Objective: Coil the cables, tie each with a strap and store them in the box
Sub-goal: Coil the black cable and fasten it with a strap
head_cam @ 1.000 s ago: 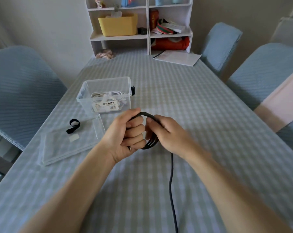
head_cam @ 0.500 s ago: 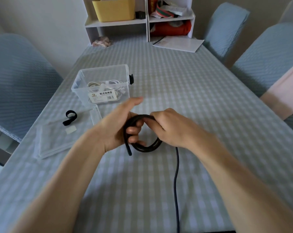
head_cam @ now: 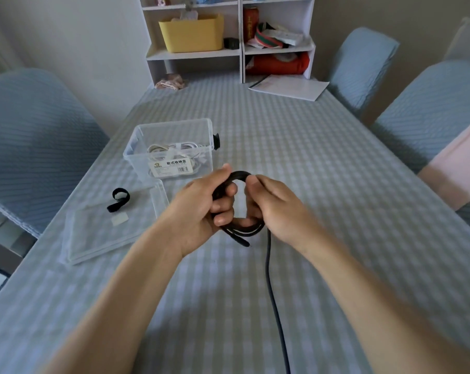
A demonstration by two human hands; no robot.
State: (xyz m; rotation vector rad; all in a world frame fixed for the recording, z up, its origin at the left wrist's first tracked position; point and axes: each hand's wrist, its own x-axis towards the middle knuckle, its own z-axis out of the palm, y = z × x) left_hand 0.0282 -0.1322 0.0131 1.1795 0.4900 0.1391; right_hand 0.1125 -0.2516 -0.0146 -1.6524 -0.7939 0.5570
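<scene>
A black cable is partly wound into a small coil held just above the table's middle. My left hand grips the coil's left side, thumb over the top loop. My right hand holds the right side of the coil, fingers curled round the strands. The free length runs from the coil toward me and off the bottom edge. One short cable end sticks out below the coil. A clear plastic box with a coiled white cable inside stands behind my left hand. A black strap lies on the box's clear lid.
A white shelf unit with a yellow bin stands at the table's far end, with a sheet of paper beside it. Blue covered chairs flank both sides. The table carries a blue checked cloth.
The coil has been turned in my hands, so that its loop now stands more open toward me. My left thumb now lies over the top loop. The view has tilted up.
</scene>
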